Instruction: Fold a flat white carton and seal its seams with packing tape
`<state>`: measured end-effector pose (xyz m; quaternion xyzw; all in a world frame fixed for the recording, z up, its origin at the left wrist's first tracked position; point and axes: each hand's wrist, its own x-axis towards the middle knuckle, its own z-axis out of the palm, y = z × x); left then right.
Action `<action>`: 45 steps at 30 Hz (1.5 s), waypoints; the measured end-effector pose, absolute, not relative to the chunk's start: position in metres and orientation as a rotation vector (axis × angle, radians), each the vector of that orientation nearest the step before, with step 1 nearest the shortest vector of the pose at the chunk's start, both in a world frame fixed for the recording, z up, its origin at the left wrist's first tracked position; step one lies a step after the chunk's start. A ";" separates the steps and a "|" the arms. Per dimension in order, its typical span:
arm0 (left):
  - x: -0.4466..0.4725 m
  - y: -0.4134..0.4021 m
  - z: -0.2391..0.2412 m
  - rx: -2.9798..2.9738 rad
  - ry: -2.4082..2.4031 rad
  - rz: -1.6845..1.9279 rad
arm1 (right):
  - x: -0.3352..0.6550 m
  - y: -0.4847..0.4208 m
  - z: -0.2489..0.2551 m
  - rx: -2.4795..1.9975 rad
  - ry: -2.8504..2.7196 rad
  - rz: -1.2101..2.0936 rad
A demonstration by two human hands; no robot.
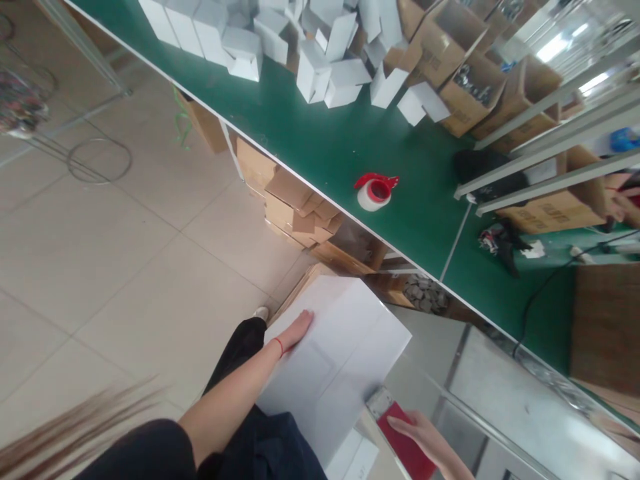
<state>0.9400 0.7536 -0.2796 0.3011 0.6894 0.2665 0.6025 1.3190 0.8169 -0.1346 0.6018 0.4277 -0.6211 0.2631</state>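
– So, where does the left hand sit?
– Low in the middle of the frame, laid flat on the near edge of a large white flattened carton. The fingers are straight and held together, palm down on the sheet. A red thread bracelet circles the wrist.
– And the carton itself?
– It lies at the lower centre, just in front of the person's black trousers, with creases showing across its face. Its far corner points toward the stacked brown cardboard under the table.
– What about the right hand?
– Bottom right of centre. Its fingers are stretched out over a flat red object that has a metal end just beside the carton's lower edge. Whether the hand grips it I cannot tell, and I cannot say what the red object is.
– Anything on the table?
– A long green table runs from upper left to lower right. A tape roll in a red holder sits alone mid-frame, small white boxes are heaped along the top, and open brown cartons stand at the upper right. Tiled floor fills the left.
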 end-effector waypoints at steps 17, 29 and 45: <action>1.111 0.726 -0.192 2.141 1.579 0.262 | 1.321 0.832 -0.146 1.589 1.335 -1.730; 1.112 0.732 -0.188 2.276 1.655 0.188 | 1.403 0.828 -0.143 1.583 1.343 -1.765; 1.128 0.742 -0.200 2.486 1.256 -0.039 | 1.328 0.838 -0.214 1.629 1.396 -1.293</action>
